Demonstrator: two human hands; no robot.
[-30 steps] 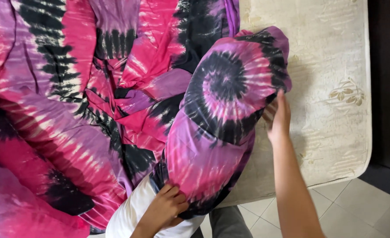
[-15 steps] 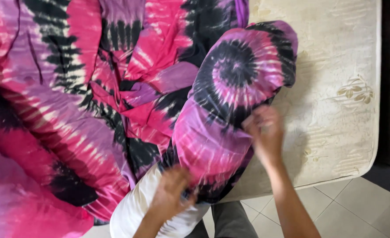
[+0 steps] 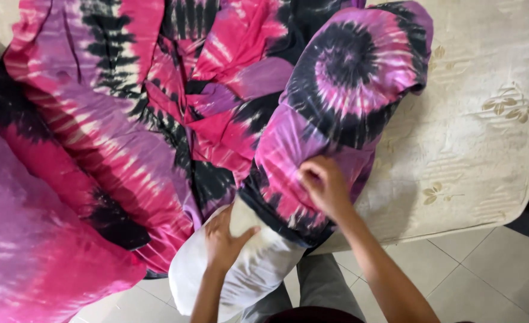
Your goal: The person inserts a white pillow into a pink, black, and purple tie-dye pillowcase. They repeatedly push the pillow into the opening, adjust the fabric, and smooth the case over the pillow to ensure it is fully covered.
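Note:
A white pillow (image 3: 252, 266) sticks out of a pink, purple and black tie-dye pillowcase (image 3: 342, 90) that lies across the mattress edge. My left hand (image 3: 224, 239) rests flat on the bare white end of the pillow, fingers spread. My right hand (image 3: 324, 185) pinches the pillowcase fabric near its open hem, fingers closed on the cloth. The far end of the pillow is hidden inside the case.
A large tie-dye sheet (image 3: 97, 143) in the same colours is bunched over the left of the cream mattress (image 3: 479, 131). The mattress's rounded corner is at the right, with pale tiled floor (image 3: 491, 269) below it. My grey-trousered leg (image 3: 321, 287) is below the pillow.
My right hand has come down from the far end of the pillowcase to its hem. My left hand has shifted up onto the white pillow end. The view has tilted slightly.

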